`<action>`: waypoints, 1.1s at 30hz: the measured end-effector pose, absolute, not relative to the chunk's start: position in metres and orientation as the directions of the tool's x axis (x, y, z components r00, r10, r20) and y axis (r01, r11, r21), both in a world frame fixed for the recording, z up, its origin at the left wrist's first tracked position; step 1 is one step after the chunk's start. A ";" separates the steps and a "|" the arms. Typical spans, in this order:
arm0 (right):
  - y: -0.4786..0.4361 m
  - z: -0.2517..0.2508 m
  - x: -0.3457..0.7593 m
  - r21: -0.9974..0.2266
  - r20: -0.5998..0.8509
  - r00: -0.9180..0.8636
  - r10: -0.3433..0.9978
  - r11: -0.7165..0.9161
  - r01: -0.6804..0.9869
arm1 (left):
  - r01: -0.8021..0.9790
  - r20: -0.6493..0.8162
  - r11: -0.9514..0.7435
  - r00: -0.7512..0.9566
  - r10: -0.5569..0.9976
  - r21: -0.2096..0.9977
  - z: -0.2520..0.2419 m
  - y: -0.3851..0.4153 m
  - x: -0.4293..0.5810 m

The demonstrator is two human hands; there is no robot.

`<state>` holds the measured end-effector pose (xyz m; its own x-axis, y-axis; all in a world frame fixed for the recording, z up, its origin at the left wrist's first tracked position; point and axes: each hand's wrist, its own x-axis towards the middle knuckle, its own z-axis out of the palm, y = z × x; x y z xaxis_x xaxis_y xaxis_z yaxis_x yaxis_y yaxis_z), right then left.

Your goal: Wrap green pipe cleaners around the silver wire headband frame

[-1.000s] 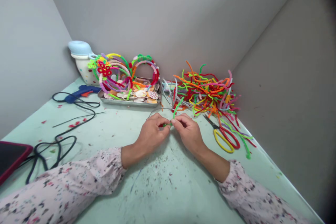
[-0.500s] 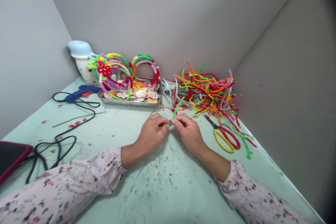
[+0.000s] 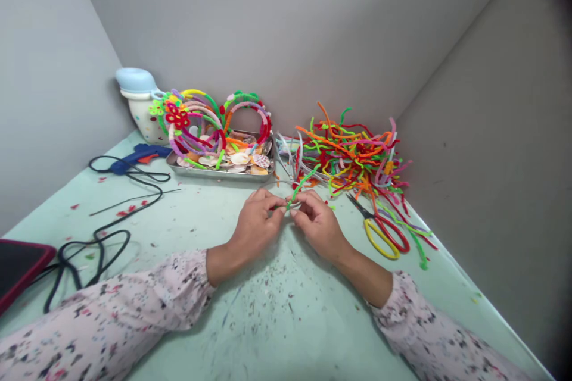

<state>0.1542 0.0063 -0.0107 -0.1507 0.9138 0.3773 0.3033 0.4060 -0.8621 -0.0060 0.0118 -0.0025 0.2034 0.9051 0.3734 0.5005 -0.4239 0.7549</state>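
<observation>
My left hand (image 3: pixel 257 225) and my right hand (image 3: pixel 318 223) meet at the middle of the pale green table (image 3: pixel 277 321). Both pinch a green pipe cleaner (image 3: pixel 300 184) that sticks up and away between the fingertips. A thin grey wire or band seems to run under it, hard to make out. The fingers of both hands are curled closed on the pipe cleaner.
A heap of coloured pipe cleaners (image 3: pixel 353 158) lies at the back right, with red-and-yellow scissors (image 3: pixel 381 231) beside it. A metal tray (image 3: pixel 221 172) with shells and wrapped hairbands sits behind. A blue glue gun (image 3: pixel 136 158), black cable (image 3: pixel 102 232), white jar (image 3: pixel 140 104) and dark tablet (image 3: pixel 18 268) are at left.
The green pipe cleaner's free end has swung up and forward. My fingers have shifted slightly upward around it; my arms stay in place.
</observation>
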 end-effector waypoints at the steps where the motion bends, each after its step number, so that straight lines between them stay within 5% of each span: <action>1: 0.007 -0.012 0.154 -0.855 0.382 -0.155 0.911 0.412 0.314 | 0.513 0.387 -0.425 0.186 0.903 0.746 -0.003 0.012 -0.006; 14: 0.007 -0.011 0.154 -0.903 0.331 -0.020 0.943 0.323 0.283 | 0.445 0.447 -0.407 0.016 0.894 0.798 -0.002 0.010 -0.005; 24: 0.006 -0.006 0.154 -0.938 0.270 0.011 0.963 0.261 0.228 | -0.106 0.152 -0.153 -0.022 0.988 0.982 0.005 0.009 0.002; 33: 0.005 -0.009 0.153 -0.943 0.256 -0.054 0.965 0.261 0.208 | -0.159 -0.009 0.022 0.082 0.997 0.987 0.006 0.012 0.000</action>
